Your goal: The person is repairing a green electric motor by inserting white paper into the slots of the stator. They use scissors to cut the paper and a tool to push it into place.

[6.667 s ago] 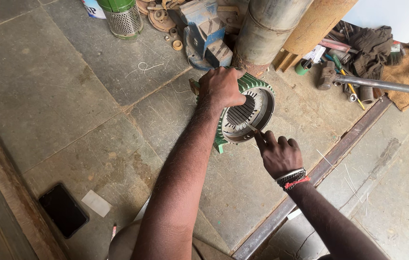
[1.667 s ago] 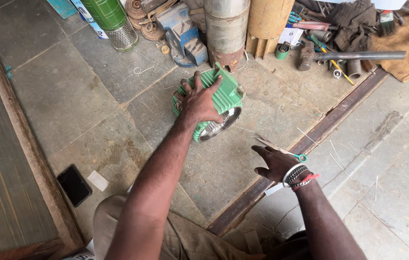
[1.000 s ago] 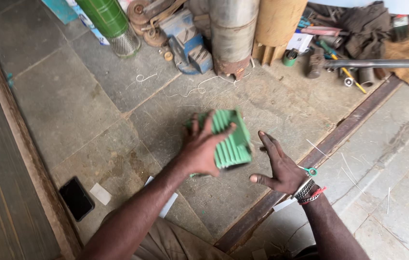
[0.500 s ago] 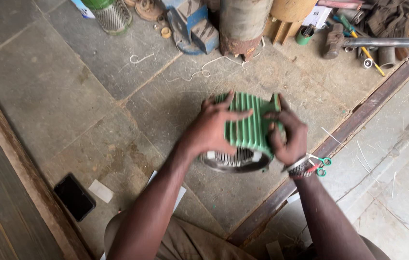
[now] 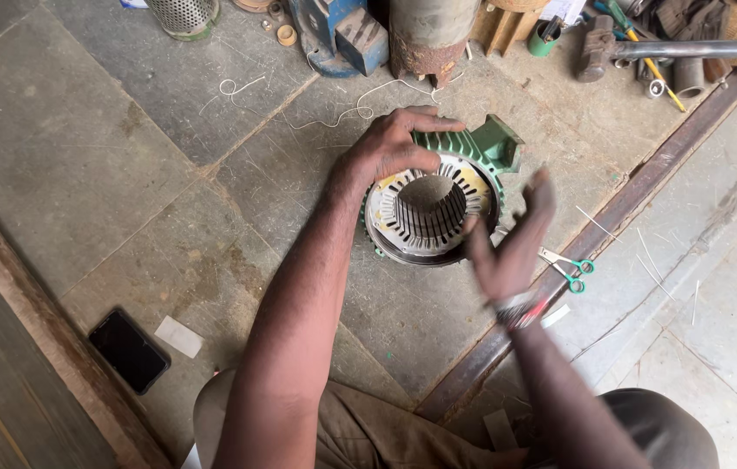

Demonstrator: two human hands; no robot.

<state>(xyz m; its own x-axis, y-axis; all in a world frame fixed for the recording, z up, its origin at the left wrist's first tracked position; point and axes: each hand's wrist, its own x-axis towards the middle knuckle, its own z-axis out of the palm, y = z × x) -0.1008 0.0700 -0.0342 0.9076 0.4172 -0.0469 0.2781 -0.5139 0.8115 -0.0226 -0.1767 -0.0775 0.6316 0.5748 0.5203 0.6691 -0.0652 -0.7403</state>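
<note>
The stone-slab floor (image 5: pixel 82 130) filled most of the view, and on it, close in front of the seated person, sat the green motor stator housing (image 5: pixel 434 201), its round open face turned up so the ring of slotted steel laminations (image 5: pixel 427 211) and the pale insulation around it showed. Cast metal with a steel core, it looked heavy, rigid and unlikely to deform, with ribbed green sides that should give good purchase; the slot edges inside looked sharp, so the outer rim and the boxy green lug (image 5: pixel 497 143) at its far side seemed the safer places to grip, ideally from two sides. The left hand (image 5: pixel 388 148) lay over the near-left rim, fingers curled down over the edge and thumb laid along the top, clasping the housing. The right hand (image 5: pixel 512 239) hovered just beside the right rim, blurred, its fingers spread wide and holding nothing; whether a fingertip grazed the casing could not be told. Beyond stood a rusty steel cylinder (image 5: pixel 427 35) and a blue vise (image 5: pixel 338 26), with a grey pipe (image 5: pixel 698 49) at the far right. Smaller things lay about: a dark phone (image 5: pixel 128 350) near the left edge, green-handled scissors (image 5: pixel 570 267) just beside the right hand, and thin white string (image 5: pixel 334 108) on the floor.
</note>
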